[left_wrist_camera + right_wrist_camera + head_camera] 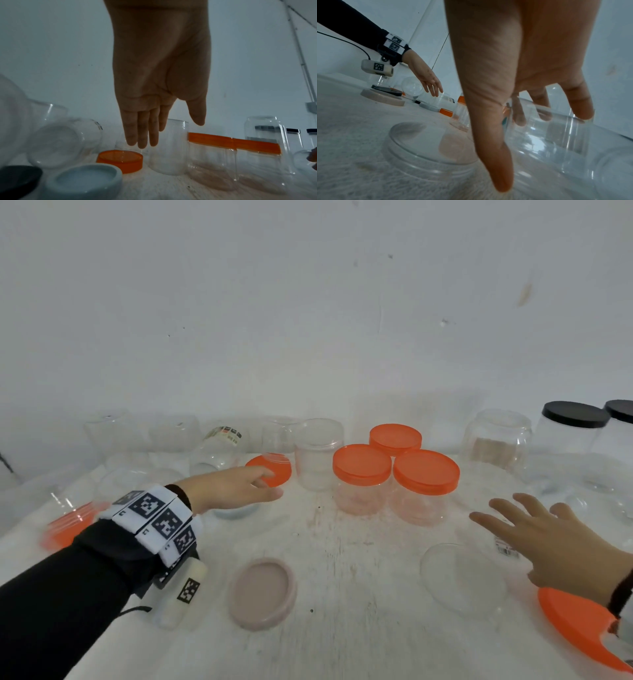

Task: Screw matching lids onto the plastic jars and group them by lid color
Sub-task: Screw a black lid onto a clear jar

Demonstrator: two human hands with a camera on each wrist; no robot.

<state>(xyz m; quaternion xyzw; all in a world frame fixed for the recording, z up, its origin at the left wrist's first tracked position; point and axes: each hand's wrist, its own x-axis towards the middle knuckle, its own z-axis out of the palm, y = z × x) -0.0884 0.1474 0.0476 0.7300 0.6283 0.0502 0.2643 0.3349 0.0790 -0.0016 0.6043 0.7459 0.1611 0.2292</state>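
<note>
My left hand (pixel 227 487) reaches far across the white table (pixel 342 559), palm down, fingers straight and together, hovering just above a loose round orange plastic lid (pixel 121 160) without gripping it. Just right of that lid stands an open clear plastic jar (pixel 318 453), then three clear jars capped with orange lids (pixel 397 463) clustered together. My right hand (pixel 548 539) hangs at the near right, fingers spread and relaxed, holding nothing, over a clear jar lying on its side (pixel 565 142). A flat clear plastic lid (pixel 462 577) lies beside it, and a mauve round lid (pixel 263 592) sits near the middle.
</note>
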